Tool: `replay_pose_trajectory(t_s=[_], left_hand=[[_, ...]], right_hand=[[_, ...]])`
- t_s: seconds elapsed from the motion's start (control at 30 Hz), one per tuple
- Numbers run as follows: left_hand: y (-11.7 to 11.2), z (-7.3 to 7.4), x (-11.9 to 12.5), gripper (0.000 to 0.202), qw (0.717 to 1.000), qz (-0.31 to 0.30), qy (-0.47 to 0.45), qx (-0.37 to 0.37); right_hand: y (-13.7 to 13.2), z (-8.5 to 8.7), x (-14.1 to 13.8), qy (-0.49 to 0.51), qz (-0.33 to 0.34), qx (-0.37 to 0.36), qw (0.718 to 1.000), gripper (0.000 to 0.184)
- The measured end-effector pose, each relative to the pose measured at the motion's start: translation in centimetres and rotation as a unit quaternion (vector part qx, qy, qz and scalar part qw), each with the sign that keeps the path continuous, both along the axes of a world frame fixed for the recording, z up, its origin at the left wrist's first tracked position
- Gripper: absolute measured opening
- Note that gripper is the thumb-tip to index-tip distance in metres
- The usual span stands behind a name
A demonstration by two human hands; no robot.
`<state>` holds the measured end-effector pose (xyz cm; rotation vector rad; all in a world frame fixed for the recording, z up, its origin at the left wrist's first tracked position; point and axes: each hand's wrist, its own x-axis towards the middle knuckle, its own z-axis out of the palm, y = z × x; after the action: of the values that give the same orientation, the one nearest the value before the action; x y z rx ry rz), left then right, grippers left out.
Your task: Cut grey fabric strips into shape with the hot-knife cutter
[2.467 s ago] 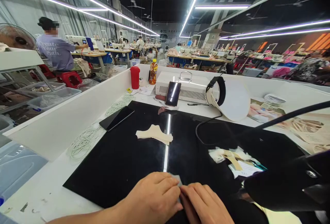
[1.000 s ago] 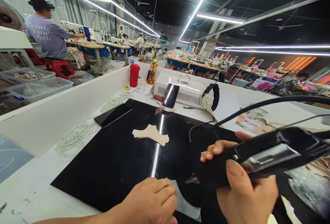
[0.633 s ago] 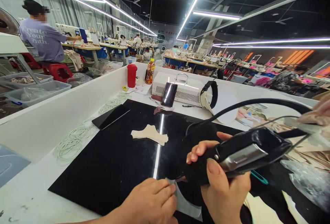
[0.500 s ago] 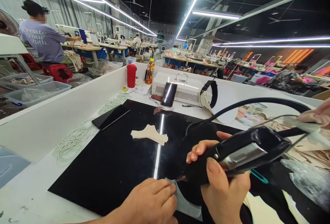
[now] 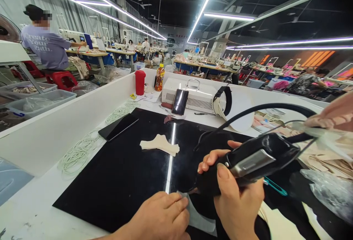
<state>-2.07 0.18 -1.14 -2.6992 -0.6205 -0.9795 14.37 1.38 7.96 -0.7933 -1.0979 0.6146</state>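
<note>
My right hand (image 5: 237, 196) is wrapped round a black corded hand tool (image 5: 256, 159) with a metal strip on its side; its exact kind I cannot make out. The tool's tip points down and left, close to my left hand (image 5: 162, 214). With curled fingers, my left hand holds the end of a thin, translucent greyish piece (image 5: 202, 219) against the glossy black board (image 5: 124, 173). Farther back on the board lies a small stack of cream fabric pieces (image 5: 159, 144). Other cream pieces (image 5: 278, 221) are beside my right wrist.
Another person's hand (image 5: 331, 116) holds clear plastic by the tool's cable (image 5: 270, 104). A black tablet-like slab (image 5: 118, 126), pale green cord (image 5: 79, 155), a phone (image 5: 180, 102), a white vented box (image 5: 198, 92) and a red cup (image 5: 140, 82) surround the board. Crumpled plastic (image 5: 328, 192) lies right.
The tool and my right hand have shifted slightly left. The other person's hand has come further into view from the right. My left hand stays on the translucent piece.
</note>
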Motion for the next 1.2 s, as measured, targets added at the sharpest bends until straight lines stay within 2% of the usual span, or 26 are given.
replay_pose_trajectory(t_s=[0.13, 0.3, 0.5, 0.6, 0.73, 1.0, 1.2], left_hand=[[0.1, -0.6, -0.1, 0.033, 1.000, -0.001, 0.019, 0.009], [0.2, -0.6, 0.1, 0.034, 1.000, 0.001, -0.017, 0.023], [-0.1, -0.9, 0.5, 0.033, 1.000, 0.007, -0.005, 0.021], [-0.1, -1.2, 0.4, 0.034, 0.999, 0.013, -0.009, 0.044], [-0.1, -1.0, 0.4, 0.036, 0.998, 0.013, -0.019, 0.055], [-0.1, -0.3, 0.4, 0.039, 0.999, 0.010, -0.020, 0.048], [-0.3, -0.2, 0.3, 0.034, 0.999, 0.011, -0.005, 0.037]], right_hand=[[0.1, 0.1, -0.2, 0.025, 0.015, 0.008, 1.000, 0.035], [0.1, 0.0, -0.4, 0.015, 0.039, 0.018, 0.999, 0.036], [0.2, -0.2, -0.4, 0.011, 0.031, -0.001, 0.999, 0.034], [0.2, 0.0, -0.6, 0.020, 0.031, -0.001, 0.999, 0.034], [0.3, 0.2, -1.1, 0.049, 0.037, 0.010, 0.998, 0.035], [0.5, -0.1, -1.8, 0.044, 0.042, -0.009, 0.998, 0.032], [0.1, 0.7, -0.5, 0.026, 0.042, 0.000, 0.999, 0.035]])
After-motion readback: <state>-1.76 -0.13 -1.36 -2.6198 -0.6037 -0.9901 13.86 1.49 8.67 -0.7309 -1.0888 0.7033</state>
